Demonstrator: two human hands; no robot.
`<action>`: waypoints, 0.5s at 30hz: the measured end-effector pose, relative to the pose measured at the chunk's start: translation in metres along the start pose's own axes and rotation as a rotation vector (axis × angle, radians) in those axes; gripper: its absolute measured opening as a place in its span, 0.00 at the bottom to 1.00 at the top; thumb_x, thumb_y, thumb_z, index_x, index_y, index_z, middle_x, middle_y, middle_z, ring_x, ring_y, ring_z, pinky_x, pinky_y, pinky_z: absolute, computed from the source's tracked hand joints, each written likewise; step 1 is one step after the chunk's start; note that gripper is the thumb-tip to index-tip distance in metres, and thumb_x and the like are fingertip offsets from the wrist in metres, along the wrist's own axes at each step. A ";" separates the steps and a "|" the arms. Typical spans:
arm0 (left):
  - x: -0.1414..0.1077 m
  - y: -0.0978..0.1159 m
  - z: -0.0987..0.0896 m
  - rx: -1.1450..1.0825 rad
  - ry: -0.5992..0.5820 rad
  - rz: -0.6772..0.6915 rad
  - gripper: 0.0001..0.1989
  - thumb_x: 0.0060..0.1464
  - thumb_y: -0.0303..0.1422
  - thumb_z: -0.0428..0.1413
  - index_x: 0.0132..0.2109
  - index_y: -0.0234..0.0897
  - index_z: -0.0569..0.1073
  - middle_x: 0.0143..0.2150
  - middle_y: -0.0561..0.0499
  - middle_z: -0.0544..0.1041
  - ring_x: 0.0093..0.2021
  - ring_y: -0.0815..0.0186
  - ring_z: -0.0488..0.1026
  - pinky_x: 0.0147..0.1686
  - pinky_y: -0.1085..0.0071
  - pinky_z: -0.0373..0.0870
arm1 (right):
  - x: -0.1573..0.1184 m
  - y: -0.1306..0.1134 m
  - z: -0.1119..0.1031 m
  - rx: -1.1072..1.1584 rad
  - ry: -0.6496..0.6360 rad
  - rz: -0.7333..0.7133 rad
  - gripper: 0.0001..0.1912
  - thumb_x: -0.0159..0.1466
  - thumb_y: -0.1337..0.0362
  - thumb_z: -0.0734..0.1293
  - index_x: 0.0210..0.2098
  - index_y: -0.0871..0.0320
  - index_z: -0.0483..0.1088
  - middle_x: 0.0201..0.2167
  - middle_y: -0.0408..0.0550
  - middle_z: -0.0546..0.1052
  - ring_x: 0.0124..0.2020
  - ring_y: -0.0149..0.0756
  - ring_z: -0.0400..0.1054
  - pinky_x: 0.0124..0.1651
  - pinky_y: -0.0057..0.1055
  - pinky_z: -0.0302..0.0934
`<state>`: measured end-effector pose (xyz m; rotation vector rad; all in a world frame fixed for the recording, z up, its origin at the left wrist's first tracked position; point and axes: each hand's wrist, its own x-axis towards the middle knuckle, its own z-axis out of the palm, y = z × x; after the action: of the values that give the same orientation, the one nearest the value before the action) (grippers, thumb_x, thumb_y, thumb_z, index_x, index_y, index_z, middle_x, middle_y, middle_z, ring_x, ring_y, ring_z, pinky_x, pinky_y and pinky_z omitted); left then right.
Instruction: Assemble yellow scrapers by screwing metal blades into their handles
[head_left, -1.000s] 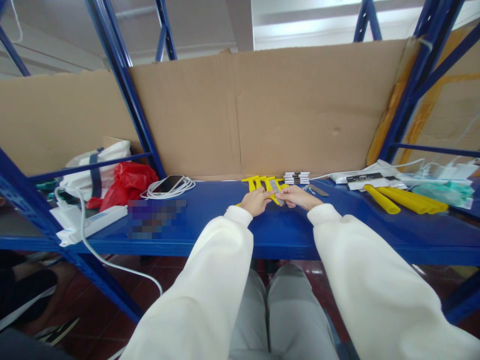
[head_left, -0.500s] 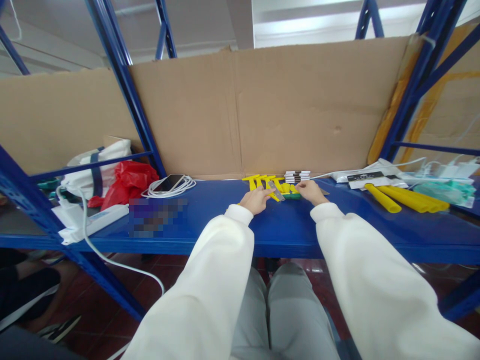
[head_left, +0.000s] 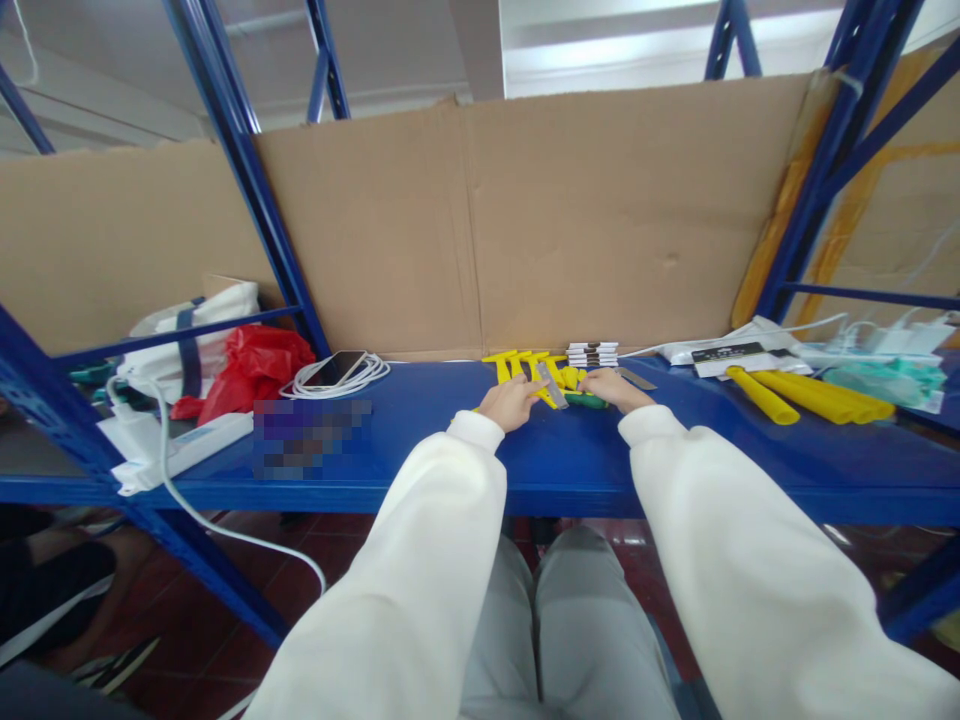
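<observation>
My left hand [head_left: 508,402] is closed around the handle of a yellow scraper, whose flat metal blade [head_left: 553,388] points away to the right. To its right, my right hand [head_left: 611,389] reaches down with its fingers drawn together over small yellow pieces [head_left: 571,378]. What its fingertips hold, if anything, is too small to make out. A green handle-like thing [head_left: 587,400] lies just below those fingers. Several more yellow scraper handles [head_left: 517,364] rest in a row behind my left hand. Small white boxes with dark bands [head_left: 592,354] are stacked behind my right hand.
A loose metal blade [head_left: 637,379] lies right of my right hand. Yellow tubes [head_left: 817,397] and a white packet [head_left: 731,358] are farther right. A phone [head_left: 335,368], coiled white cable [head_left: 369,377], red bag [head_left: 259,362] and power strip [head_left: 202,445] occupy the left. Cardboard [head_left: 375,230] walls the back.
My right hand has moved slightly down and left, its fingers now lower over the yellow pieces and green thing. The left hand keeps the scraper in nearly the same place.
</observation>
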<state>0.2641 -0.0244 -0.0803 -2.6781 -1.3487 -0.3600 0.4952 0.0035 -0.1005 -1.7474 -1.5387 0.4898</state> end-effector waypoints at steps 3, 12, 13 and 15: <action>-0.001 0.000 0.000 -0.004 -0.002 0.008 0.25 0.74 0.32 0.51 0.73 0.49 0.72 0.60 0.43 0.79 0.60 0.56 0.80 0.60 0.66 0.76 | 0.002 0.004 -0.002 -0.016 0.108 0.010 0.07 0.55 0.72 0.68 0.22 0.58 0.76 0.25 0.48 0.80 0.34 0.41 0.76 0.39 0.31 0.69; 0.002 0.001 0.003 -0.014 0.009 0.010 0.25 0.73 0.35 0.52 0.73 0.52 0.72 0.61 0.44 0.78 0.59 0.57 0.80 0.58 0.66 0.76 | 0.018 0.024 -0.009 -0.247 0.172 0.004 0.04 0.59 0.66 0.74 0.29 0.58 0.83 0.27 0.52 0.84 0.38 0.45 0.81 0.40 0.30 0.71; 0.001 0.001 0.002 -0.013 0.005 0.011 0.25 0.74 0.35 0.52 0.73 0.51 0.72 0.61 0.44 0.79 0.58 0.57 0.80 0.58 0.66 0.75 | 0.019 0.025 -0.010 -0.272 0.153 -0.006 0.04 0.59 0.64 0.76 0.29 0.57 0.83 0.27 0.51 0.83 0.37 0.45 0.81 0.39 0.30 0.71; 0.001 0.003 0.000 -0.013 -0.005 0.012 0.25 0.74 0.35 0.51 0.74 0.51 0.70 0.60 0.44 0.79 0.59 0.56 0.80 0.58 0.66 0.75 | 0.021 0.026 -0.011 -0.314 0.121 -0.022 0.04 0.58 0.63 0.78 0.28 0.57 0.83 0.26 0.52 0.83 0.37 0.45 0.81 0.38 0.30 0.70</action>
<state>0.2667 -0.0251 -0.0801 -2.6979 -1.3363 -0.3618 0.5248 0.0205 -0.1084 -1.9528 -1.6121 0.1310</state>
